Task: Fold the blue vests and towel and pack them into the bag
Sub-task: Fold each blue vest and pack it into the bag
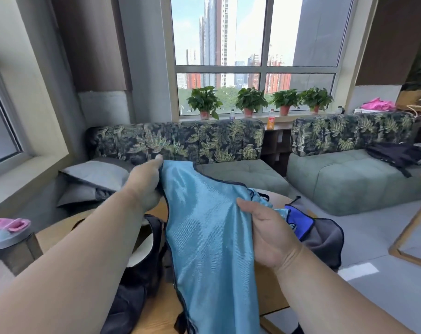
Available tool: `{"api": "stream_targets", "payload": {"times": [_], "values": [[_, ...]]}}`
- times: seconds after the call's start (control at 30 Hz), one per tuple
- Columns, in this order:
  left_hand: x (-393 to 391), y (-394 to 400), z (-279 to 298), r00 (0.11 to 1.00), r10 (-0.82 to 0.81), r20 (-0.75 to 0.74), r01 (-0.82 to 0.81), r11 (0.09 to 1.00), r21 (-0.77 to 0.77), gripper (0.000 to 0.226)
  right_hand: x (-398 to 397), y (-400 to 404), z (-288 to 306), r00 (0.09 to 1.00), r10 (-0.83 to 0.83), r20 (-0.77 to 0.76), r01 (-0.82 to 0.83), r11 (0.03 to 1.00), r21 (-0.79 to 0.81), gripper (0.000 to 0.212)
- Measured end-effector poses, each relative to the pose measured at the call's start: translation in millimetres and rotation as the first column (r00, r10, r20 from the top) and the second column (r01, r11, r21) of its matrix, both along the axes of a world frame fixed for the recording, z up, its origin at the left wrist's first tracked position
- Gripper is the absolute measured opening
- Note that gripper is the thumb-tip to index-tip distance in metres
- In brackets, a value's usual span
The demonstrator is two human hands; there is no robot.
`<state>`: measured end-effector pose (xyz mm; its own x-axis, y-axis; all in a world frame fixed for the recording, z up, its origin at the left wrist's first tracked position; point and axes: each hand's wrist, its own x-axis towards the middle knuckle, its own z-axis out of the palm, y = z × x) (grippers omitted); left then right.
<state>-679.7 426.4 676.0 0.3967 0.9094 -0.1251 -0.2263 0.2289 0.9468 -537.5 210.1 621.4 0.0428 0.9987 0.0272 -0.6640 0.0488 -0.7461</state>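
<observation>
A shiny light-blue vest with dark trim hangs in the air over the wooden table. My left hand grips its upper left edge, arm stretched forward. My right hand grips its right edge lower down. Under the vest on the table lies a dark bag with a pale lining showing. To the right of my right hand sit a darker blue vest and a grey towel, partly hidden behind my hand.
A bottle with a pink lid stands at the table's left edge. Green sofas with leaf-print backs lie beyond, grey cushions on the left, a black bag on the right one. A wooden frame stands at right.
</observation>
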Motion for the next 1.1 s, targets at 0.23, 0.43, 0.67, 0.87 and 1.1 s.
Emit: {"api": "stream_targets", "payload": {"times": [0.23,0.43,0.67,0.87,1.1], "values": [[-13.0,-55.4,-94.0,0.918,-0.383,0.101,0.394,0.856,-0.334,0.087,0.7,12.6,6.4,0.976,-0.203,-0.073,0.201,0.979,-0.038,0.045],[-33.0,-102.0,-149.1,0.867,-0.462,0.185,0.497,0.783,-0.375,0.105,7.0,21.8,14.1,0.938,-0.338,-0.080,0.335,0.941,-0.047,0.049],[-27.1,-113.6,-150.7,0.849,-0.464,0.251,0.526,0.780,-0.339,0.080,10.2,25.1,23.8,0.905,-0.415,-0.096,0.412,0.910,-0.042,0.052],[-14.7,-123.9,-158.7,0.843,-0.485,0.231,0.535,0.796,-0.283,0.087,11.7,21.9,30.9,0.860,-0.503,-0.083,0.499,0.864,-0.065,0.032],[-2.3,-126.4,-152.9,0.919,-0.389,0.059,0.388,0.921,0.016,0.105,14.5,18.3,34.2,0.838,-0.544,-0.046,0.541,0.838,-0.065,0.030]]}}
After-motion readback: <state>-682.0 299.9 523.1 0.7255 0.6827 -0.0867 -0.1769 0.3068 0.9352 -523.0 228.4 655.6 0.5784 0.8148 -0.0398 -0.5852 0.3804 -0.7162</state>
